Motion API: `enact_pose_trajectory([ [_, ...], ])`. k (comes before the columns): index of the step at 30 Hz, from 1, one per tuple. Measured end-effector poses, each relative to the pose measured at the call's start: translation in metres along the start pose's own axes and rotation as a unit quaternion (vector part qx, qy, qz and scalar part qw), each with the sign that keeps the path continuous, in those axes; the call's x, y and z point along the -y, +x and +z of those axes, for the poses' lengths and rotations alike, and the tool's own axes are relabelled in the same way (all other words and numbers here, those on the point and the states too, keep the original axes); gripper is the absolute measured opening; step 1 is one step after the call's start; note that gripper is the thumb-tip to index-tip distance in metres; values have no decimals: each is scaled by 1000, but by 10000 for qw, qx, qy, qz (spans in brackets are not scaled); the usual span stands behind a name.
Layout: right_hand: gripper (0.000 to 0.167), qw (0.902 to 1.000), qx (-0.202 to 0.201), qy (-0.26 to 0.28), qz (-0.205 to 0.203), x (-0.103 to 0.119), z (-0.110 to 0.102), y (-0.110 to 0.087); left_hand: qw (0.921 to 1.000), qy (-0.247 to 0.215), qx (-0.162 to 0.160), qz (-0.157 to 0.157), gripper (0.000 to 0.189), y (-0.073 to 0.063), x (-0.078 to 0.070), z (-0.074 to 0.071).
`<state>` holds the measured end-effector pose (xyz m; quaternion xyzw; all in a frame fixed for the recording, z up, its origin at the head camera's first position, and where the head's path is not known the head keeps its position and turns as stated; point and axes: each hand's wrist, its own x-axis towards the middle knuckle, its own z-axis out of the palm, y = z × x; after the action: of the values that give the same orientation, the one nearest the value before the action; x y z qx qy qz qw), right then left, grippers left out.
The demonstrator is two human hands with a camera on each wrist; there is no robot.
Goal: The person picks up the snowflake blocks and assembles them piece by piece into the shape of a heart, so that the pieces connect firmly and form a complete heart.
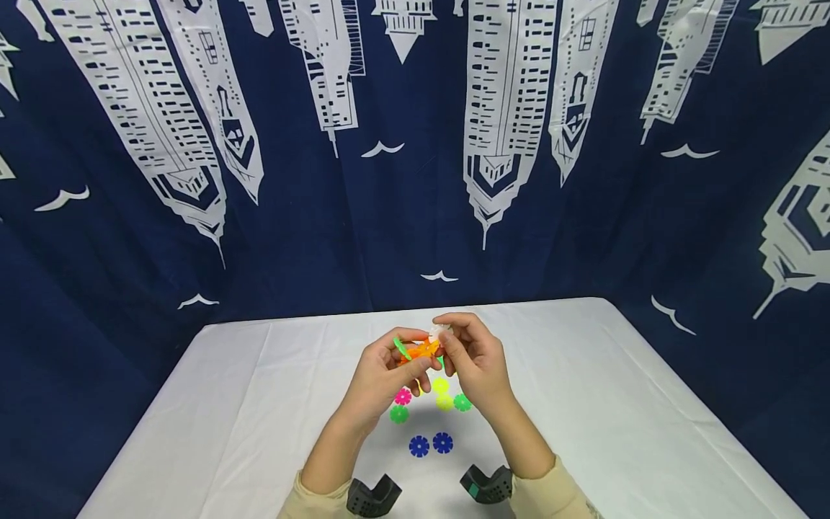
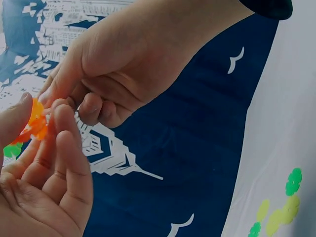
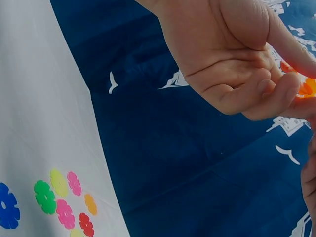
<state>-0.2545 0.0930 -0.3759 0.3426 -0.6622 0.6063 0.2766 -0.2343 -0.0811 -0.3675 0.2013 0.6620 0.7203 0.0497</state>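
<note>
Plainly, the head view has both hands raised together over a white-covered table (image 1: 259,418); the left hand (image 1: 389,367) curls its fingers and thumb round some orange pieces (image 1: 423,351), with a flat green piece (image 1: 401,348) standing tilted at their left end; the right hand (image 1: 476,360) is bent closed at the fingertips, pinching a white piece (image 1: 439,331) right beside the orange ones; nearer the person, notched discs lie on the cloth: a pink disc (image 1: 403,396) just above a green disc (image 1: 398,414), two yellow discs (image 1: 440,386) with another green one to their right, and two blue discs (image 1: 418,446) side by side, closest to the sleeves; dark devices sit at both wrists, and a navy curtain (image 1: 389,238) printed with white buildings and birds hangs behind.

From the left wrist, the left hand fills the lower left, thumb and fingers about the orange pieces, a green edge showing below them; the right hand reaches in from the top, its fingertips meeting them; the white piece cannot be made out.

From the right wrist, the left hand comes down from the top, holding the orange pieces at the right edge; the right hand is mostly cut off, so its grip cannot be told from this side; at lower left, a red disc (image 3: 86,224) and an orange disc (image 3: 91,204) lie among the others.
</note>
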Motion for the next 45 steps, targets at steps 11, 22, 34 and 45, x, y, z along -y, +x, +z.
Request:
enact_pose_trajectory([
  [11, 32, 9988, 363, -313, 21, -1, -10, 5, 9919, 1231, -78, 290, 60, 1, 0, -5],
  [22, 44, 9947, 954, -223, 299, -4, -8, 2, 9897, 1339, -204, 462, 38, 0, 1, -2],
  [34, 19, 9773, 1053, -912, 1597, -22, -20, 7, 9900, 1161, -578, 557, 37, 2, -2, -10],
  [45, 28, 8715, 3308, -2216, 2861, -74, -37, -16, 9908, 1079, -580, 569, 40, 1, -5, -14],
])
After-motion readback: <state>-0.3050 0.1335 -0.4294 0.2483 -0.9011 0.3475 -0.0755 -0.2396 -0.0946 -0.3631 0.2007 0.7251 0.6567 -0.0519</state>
